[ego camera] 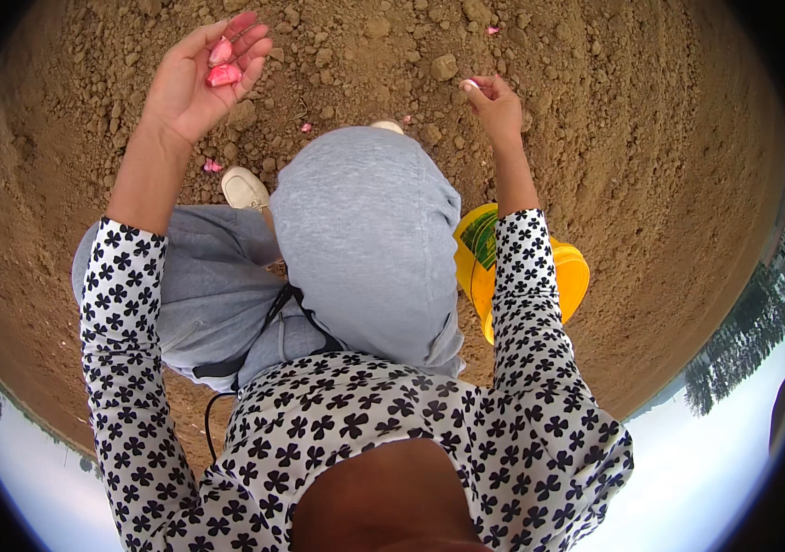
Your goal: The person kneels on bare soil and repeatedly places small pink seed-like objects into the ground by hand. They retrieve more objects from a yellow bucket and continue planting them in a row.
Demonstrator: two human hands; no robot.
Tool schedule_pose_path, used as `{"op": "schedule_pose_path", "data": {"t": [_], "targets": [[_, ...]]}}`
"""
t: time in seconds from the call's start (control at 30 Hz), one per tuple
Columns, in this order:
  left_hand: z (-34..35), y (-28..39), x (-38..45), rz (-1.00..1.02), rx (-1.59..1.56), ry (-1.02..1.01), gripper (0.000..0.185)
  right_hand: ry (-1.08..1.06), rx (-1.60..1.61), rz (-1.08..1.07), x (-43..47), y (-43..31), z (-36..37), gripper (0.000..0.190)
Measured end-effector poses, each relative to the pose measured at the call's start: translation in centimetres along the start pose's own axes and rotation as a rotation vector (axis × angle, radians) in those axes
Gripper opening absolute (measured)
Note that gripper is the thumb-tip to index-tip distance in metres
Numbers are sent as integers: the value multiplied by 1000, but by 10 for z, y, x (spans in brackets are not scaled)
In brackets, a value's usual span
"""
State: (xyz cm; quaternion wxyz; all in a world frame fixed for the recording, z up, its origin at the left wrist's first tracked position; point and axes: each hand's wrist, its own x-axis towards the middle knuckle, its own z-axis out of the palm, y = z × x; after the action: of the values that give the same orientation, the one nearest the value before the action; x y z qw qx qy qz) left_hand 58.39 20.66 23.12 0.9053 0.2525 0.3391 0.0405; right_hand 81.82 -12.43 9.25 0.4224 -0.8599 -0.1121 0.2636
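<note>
My left hand (202, 83) is turned palm up at the upper left, fingers loosely curled. Two bright pink garlic cloves (223, 63) rest in it, one on the palm side and one against the fingers. Over the soil at the upper right, my right hand (496, 107) pinches a small pale pink clove (469, 83) between thumb and fingertips; most of that clove is hidden. Single pink cloves lie on the ground: one clove (212, 165) by my shoe, another (307, 127) between the hands, and one (492, 30) beyond my right hand.
A yellow plastic bucket (478, 290) with a green label stands beside my bent knee, partly behind my right forearm. Its yellow lid or rim (571, 279) shows on the far side. Cloddy brown soil (634, 172) surrounds me. A light-coloured shoe (244, 188) is planted near one clove.
</note>
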Motion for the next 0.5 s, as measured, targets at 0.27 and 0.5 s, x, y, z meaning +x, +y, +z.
{"op": "schedule_pose_path", "data": {"t": [0.27,0.5], "targets": [[-7,-2,-42,-2,-56,18,35,41,-326,27,-19,19,54,30],[4,-30,-29,-28,-28,174,36,33,-480,-125,4,5,90,23]]}}
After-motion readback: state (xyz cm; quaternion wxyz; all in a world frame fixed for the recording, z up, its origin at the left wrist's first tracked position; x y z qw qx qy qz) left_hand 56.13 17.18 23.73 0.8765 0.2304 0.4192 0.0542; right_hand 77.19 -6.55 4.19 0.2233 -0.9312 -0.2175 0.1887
